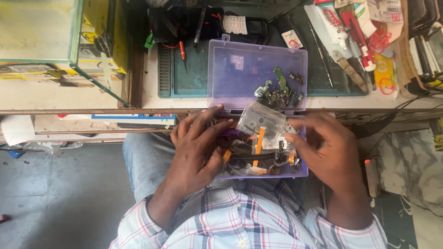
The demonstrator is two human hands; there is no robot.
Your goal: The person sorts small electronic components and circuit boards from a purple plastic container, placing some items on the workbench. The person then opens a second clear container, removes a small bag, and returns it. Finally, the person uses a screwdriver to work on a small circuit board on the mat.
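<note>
A clear purple plastic box (295,171) rests on my lap, its hinged lid (230,78) lying open on the workbench edge. Small green circuit parts (279,88) lie in the lid. The box tray holds flat cables with orange strips (259,140) and small clear bags (259,119). My left hand (196,150) is at the tray's left side, fingers spread and reaching in among the parts. Over the tray's right side hovers my right hand (325,150), fingertips touching the parts. Whether either hand pinches a part is hidden.
A green work mat (189,78) covers the bench behind the lid. Tubes, a red-handled tool (357,27) and metal picks (320,55) lie at the back right. A glass case (41,30) stands at the left. Cables hang at the right edge.
</note>
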